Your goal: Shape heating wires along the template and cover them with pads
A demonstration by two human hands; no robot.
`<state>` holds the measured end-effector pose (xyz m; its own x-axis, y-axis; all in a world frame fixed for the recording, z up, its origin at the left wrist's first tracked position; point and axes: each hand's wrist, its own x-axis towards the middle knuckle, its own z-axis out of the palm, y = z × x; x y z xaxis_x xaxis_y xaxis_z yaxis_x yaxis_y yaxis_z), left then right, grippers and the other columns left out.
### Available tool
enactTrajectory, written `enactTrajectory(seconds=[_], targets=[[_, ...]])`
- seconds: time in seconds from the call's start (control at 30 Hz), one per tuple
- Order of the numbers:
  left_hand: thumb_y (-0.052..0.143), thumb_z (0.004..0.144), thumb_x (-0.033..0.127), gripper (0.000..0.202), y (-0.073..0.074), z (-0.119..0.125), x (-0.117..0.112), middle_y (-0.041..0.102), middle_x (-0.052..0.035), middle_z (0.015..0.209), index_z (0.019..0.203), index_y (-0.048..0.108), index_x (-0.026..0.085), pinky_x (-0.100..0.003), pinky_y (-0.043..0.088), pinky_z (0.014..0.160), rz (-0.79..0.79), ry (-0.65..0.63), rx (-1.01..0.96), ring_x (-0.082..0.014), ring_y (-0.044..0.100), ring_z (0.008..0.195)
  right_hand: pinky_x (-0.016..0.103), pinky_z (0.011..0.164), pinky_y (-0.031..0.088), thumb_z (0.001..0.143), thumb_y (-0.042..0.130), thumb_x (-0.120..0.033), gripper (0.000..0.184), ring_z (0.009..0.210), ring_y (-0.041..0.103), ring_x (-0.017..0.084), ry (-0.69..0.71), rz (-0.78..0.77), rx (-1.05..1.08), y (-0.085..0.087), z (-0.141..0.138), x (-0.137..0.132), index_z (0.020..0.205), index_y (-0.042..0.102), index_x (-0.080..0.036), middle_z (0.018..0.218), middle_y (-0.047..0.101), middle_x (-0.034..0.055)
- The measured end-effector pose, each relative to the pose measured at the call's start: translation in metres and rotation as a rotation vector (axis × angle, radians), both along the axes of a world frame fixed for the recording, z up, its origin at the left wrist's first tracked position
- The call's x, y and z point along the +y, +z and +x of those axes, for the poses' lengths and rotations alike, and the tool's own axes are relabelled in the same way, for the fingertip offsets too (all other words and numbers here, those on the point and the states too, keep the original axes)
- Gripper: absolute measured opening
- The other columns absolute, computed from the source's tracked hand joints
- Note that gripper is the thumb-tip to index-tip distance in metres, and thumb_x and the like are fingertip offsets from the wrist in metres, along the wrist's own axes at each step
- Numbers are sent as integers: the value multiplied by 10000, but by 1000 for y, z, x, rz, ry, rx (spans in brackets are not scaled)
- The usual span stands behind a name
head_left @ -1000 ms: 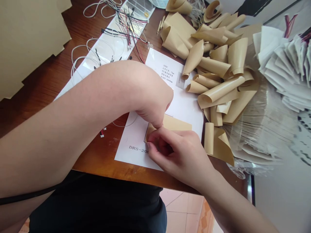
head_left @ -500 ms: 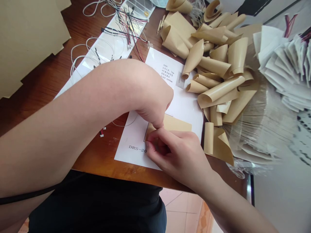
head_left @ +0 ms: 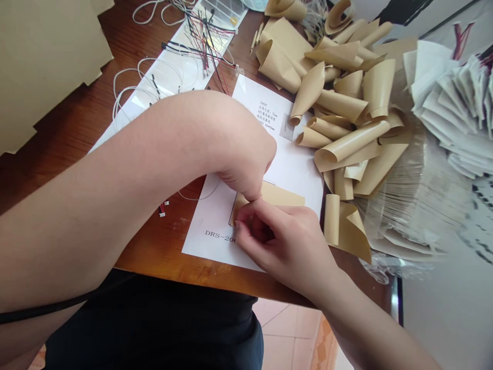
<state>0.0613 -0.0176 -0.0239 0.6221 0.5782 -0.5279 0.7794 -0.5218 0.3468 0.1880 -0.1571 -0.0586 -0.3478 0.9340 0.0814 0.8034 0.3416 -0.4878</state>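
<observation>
Pinching a tan sheet [head_left: 283,195] with left hand [head_left: 242,164] and right hand [head_left: 285,241] on printed paper [head_left: 296,174]

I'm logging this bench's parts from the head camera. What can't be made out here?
Head view, all items:
- The label "DRS-20…" on the white printed sheet: the rest is hidden by the right hand.
- The tan sheet: its left end is covered by both hands; left hand.
- The sheet's upper print: too small.
- The white paper stack: blurred, cut off by the right edge.
</observation>
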Motion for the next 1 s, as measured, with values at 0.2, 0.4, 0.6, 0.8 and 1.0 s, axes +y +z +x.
enactTrajectory(seconds=[0.2, 0.4, 0.6, 0.8, 1.0], targets=[[637, 750, 530, 410, 8, 3, 0, 710, -64, 813, 1038, 773, 271, -562, 532, 876, -2, -160, 153, -330, 693, 846, 191, 484, 363, 846, 575, -131, 95, 462, 481, 67, 42, -29, -9, 2, 2, -2, 806, 642, -185, 557, 576, -66], [628, 743, 576, 396, 5, 0, -1, 706, -53, 783, 979, 771, 292, -606, 544, 793, 34, -184, 126, -321, 693, 754, 201, 507, 360, 859, 573, -111, 114, 491, 466, 70, 50, 61, -95, 0, 1, -6, 799, 631, -188, 574, 572, -69], [629, 762, 586, 403, 6, 1, -1, 694, -39, 752, 1003, 765, 293, -525, 560, 801, 20, -157, 161, -287, 691, 751, 226, 479, 301, 886, 517, -100, 201, 493, 400, 82, 88, 144, -209, -1, -1, -8, 720, 579, -197, 544, 503, -60], [618, 757, 615, 455, 6, 2, 0, 700, -57, 785, 1034, 760, 283, -553, 532, 860, -17, -153, 162, -337, 698, 846, 247, 462, 236, 878, 477, -79, 256, 477, 345, 86, 111, 210, -295, -2, -4, -8, 661, 532, -203, 509, 458, -61], [614, 742, 615, 460, 7, 2, 1, 699, -41, 776, 1032, 757, 287, -515, 539, 867, 6, -147, 200, -313, 699, 838, 249, 462, 231, 857, 487, -94, 186, 458, 397, 81, 99, 185, -260, -5, -4, -6, 719, 560, -196, 510, 493, -66]])
